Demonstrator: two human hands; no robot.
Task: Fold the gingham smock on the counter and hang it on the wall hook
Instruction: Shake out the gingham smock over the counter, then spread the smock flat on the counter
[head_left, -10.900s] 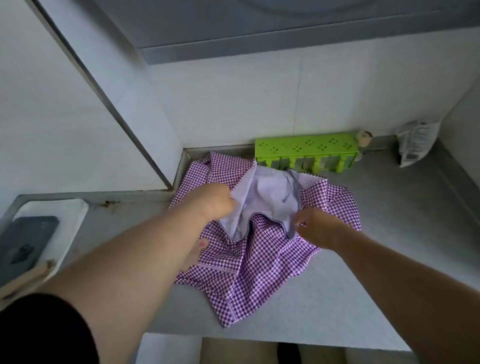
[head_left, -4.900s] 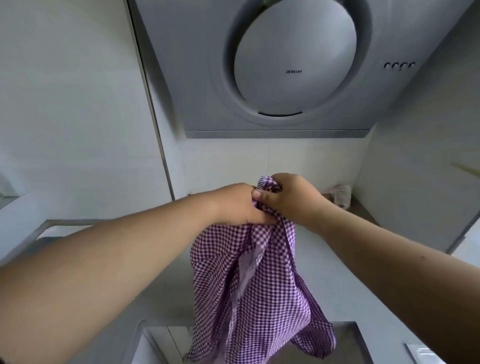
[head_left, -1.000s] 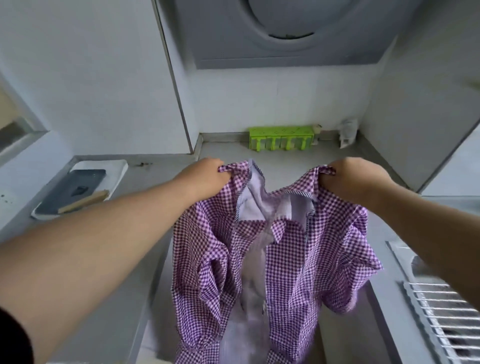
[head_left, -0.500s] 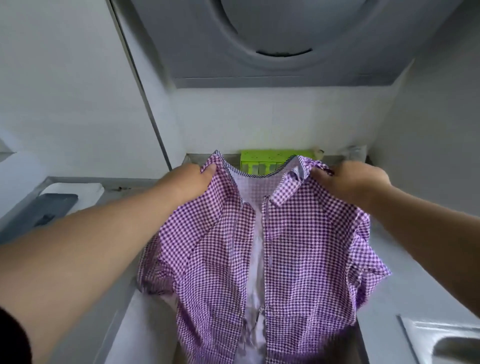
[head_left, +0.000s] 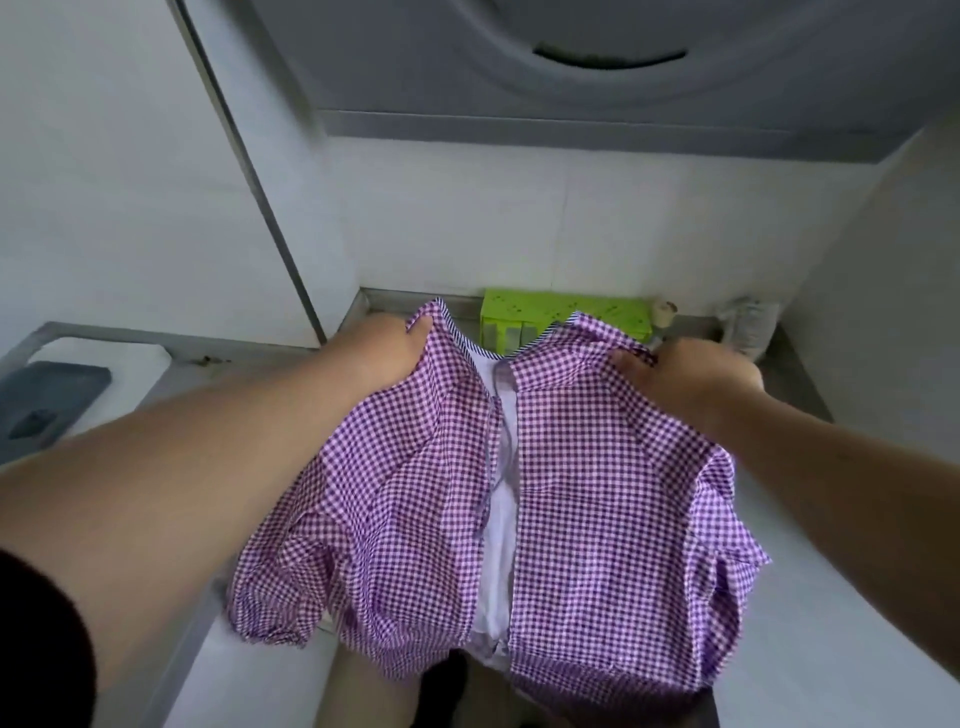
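Now we grip the gingham smock (head_left: 571, 467) at its shoulders, left hand (head_left: 382, 353) and right hand (head_left: 685, 376) both closed on cloth; it spreads over the tabletop (head_left: 810, 597), collar just before the green rack (head_left: 566, 314).

One smock (head_left: 597, 467), two hands (head_left: 379, 358)

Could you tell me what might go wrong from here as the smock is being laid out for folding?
The gingham smock has its hem hanging past the counter front edge, so it may slide off once either grip lets go. The left hand and right hand pinch only the shoulders; the bunched sleeves may crease into the fold. The collar lies close to the green rack and could snag.
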